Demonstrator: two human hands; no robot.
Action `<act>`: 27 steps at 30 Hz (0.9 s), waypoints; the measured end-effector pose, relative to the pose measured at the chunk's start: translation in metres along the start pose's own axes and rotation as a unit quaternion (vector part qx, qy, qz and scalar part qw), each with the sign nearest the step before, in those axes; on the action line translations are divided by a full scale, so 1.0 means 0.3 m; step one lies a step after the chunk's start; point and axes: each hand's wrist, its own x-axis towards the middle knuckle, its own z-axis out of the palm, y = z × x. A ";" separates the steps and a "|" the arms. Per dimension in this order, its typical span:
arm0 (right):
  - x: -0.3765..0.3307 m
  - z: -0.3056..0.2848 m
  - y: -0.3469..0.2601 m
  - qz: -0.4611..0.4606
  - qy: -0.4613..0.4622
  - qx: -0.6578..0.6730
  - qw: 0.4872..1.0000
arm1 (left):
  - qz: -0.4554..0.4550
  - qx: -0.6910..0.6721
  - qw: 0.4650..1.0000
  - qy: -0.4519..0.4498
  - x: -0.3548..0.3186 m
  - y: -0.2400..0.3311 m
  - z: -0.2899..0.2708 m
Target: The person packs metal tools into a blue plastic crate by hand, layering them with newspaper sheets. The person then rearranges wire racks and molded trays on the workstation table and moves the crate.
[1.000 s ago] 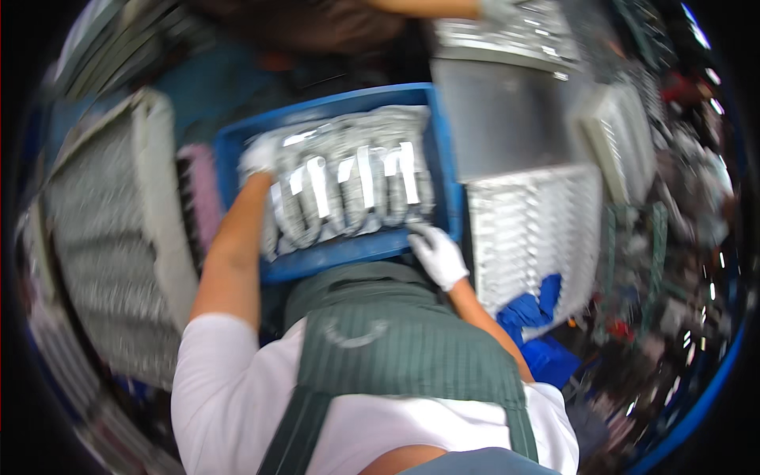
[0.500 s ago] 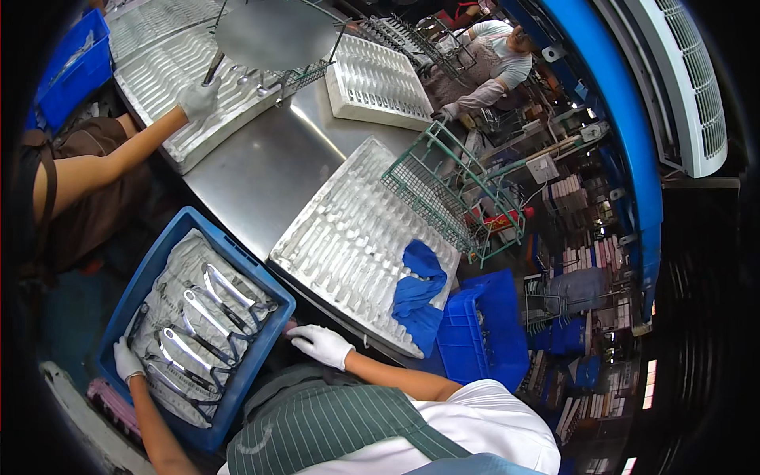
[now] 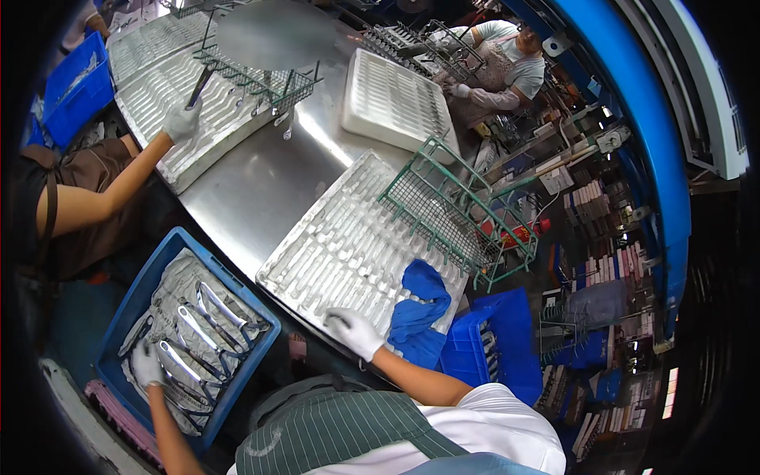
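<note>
My left hand [image 3: 146, 364], in a white glove, lies inside a blue crate [image 3: 255, 315] at the lower left, among several silvery fish [image 3: 198, 317] on a pale liner. Whether its fingers close on a fish is hidden. My right hand [image 3: 354, 331], also gloved in white, rests with loosely curled fingers on the near edge of a white ridged tray [image 3: 340, 245] on the steel table [image 3: 253, 182]. It holds nothing. A crumpled blue cloth [image 3: 419, 309] lies on the tray just right of that hand.
A green wire rack [image 3: 451, 214] stands at the tray's far right. Across the table a co-worker's gloved hand [image 3: 182, 123] holds a dark tool over another ridged tray [image 3: 158, 87]. A third white tray [image 3: 392, 99], a further person [image 3: 507, 67] and blue crates [image 3: 507, 332] surround the table.
The view has swung right, from the crate to the table. My right hand left the crate's side and now sits on the white tray's edge. My left hand stays in the crate.
</note>
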 end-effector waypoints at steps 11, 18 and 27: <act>-0.006 -0.256 0.499 0.141 0.337 -0.352 0.862 | 0.255 0.058 0.951 -0.168 -0.484 0.497 0.150; 0.028 -0.219 0.496 0.142 0.403 -0.362 0.828 | 0.243 0.070 0.957 -0.140 -0.492 0.518 0.166; 0.037 -0.218 0.476 0.119 0.433 -0.376 0.810 | 0.222 0.080 0.955 -0.182 -0.461 0.441 0.225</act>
